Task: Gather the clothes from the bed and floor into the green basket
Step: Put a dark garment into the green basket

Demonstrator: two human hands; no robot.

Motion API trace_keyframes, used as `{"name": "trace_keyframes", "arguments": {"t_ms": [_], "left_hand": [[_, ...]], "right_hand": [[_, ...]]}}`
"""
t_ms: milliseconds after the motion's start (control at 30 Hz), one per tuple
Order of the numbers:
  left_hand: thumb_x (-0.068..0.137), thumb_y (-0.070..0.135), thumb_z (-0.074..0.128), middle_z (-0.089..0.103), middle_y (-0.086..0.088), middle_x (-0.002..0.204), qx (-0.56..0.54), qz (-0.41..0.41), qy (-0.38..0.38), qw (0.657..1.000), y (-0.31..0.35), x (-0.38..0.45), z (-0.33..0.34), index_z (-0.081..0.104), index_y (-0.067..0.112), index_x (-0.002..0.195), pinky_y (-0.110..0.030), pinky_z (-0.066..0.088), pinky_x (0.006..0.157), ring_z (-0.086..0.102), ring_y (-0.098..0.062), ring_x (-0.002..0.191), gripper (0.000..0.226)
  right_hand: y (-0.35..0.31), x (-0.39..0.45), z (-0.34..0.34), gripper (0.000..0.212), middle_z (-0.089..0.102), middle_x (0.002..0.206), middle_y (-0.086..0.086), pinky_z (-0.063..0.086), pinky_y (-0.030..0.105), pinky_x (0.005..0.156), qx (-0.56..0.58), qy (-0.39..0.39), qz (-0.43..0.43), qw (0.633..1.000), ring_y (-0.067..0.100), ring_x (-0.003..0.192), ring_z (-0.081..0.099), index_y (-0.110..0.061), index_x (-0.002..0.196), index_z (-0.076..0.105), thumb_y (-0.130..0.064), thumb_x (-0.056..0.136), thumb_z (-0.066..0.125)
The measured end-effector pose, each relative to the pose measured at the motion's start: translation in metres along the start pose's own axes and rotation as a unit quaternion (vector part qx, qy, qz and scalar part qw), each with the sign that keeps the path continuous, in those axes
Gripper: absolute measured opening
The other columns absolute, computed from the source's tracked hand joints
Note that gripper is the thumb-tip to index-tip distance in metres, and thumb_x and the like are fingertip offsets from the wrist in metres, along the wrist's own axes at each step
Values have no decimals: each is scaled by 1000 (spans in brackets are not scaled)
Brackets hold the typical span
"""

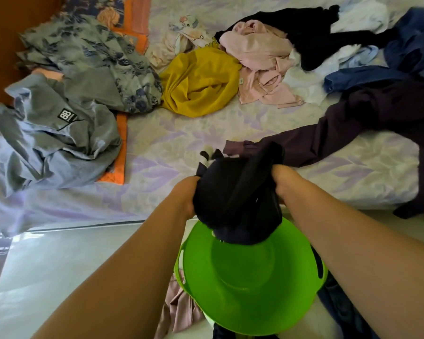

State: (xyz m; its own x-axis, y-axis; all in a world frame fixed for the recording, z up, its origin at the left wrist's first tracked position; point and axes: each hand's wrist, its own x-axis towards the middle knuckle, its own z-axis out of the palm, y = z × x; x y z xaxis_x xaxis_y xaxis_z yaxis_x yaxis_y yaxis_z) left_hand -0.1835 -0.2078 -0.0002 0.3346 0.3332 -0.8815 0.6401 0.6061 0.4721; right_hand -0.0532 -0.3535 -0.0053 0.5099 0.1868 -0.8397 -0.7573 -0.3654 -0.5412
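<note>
Nearest me sits the green basket (250,285) on the floor, nothing inside it yet, with a pinkish cloth (179,311) and dark clothes (338,304) lying beside it. Right above its far rim I hold a dark garment (235,199) bunched between both hands: my left hand (187,196) grips its left side, my right hand (283,183) its right, the fingers curled into the fabric and mostly hidden by it. It looks soft, light and floppy, so I judge bunched handfuls will serve better than edges. The bed (171,152) carries the rest: a grey shirt (52,140), a yellow piece (201,81), pink ones (260,57), and a purple garment (377,116).
</note>
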Motion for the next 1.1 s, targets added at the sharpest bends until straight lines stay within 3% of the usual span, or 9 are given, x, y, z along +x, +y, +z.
{"name": "trace_keyframes", "arguments": {"t_ms": [200,400,533,633,733,800,867,933,1100], "left_hand": [[93,12,46,59,-14,58,40,-46,-52,997,-36,-3,-4,57,3,69,-31,42,63,55,-28,62,27],[99,24,45,59,-18,76,89,-78,-105,987,-51,4,-2,60,1,80,-35,44,70,57,-30,68,33],[99,17,44,60,-15,61,115,-84,-75,987,-59,6,-4,56,3,71,-32,41,66,54,-27,65,34],[99,12,47,60,-15,67,122,-75,-37,989,-74,14,-9,55,4,72,-35,41,73,53,-28,75,29],[101,15,43,65,-3,50,117,-86,-15,989,-99,23,-5,54,7,74,-27,45,55,49,-21,64,30],[103,28,38,72,-13,83,94,-110,1,990,-120,30,-1,60,2,89,-27,51,63,58,-30,77,37],[98,53,36,64,-20,119,108,-109,31,988,-151,57,-7,61,2,115,-40,50,93,62,-35,105,59],[85,70,34,61,-19,127,143,-105,50,983,-189,103,-21,58,6,124,-48,45,103,60,-35,114,79],[101,52,24,47,-20,141,230,-117,32,965,-149,48,-2,41,4,142,-42,38,103,47,-37,127,65]], "right_hand": [[59,4,-11,24,60,100,8,46,47,79,-12,-107,110,988,29,85,58,-17,84,59,-32,98,45],[87,7,-1,40,75,93,14,53,40,78,110,-203,102,968,27,81,73,-11,82,78,-38,95,52],[89,11,-5,30,73,99,16,54,38,74,76,-159,114,978,31,91,69,-9,97,71,-36,91,58],[107,20,-19,25,74,76,13,56,31,59,4,-119,151,981,26,66,72,-8,84,68,-27,94,54],[138,28,-29,28,73,65,12,59,33,59,-72,-104,207,970,24,54,70,-8,77,66,-23,93,50],[156,28,-32,33,70,57,13,58,33,52,-100,-100,231,963,24,47,68,-6,71,64,-22,94,47],[174,29,-34,37,67,52,12,56,31,47,-105,-85,246,960,24,42,66,-5,69,62,-23,96,45],[187,32,-36,35,68,56,11,56,32,55,-103,-58,240,964,24,46,66,-7,73,63,-25,97,45],[181,37,-32,18,62,96,13,52,40,72,-88,35,217,972,30,90,63,-3,103,59,-12,100,43]]}}
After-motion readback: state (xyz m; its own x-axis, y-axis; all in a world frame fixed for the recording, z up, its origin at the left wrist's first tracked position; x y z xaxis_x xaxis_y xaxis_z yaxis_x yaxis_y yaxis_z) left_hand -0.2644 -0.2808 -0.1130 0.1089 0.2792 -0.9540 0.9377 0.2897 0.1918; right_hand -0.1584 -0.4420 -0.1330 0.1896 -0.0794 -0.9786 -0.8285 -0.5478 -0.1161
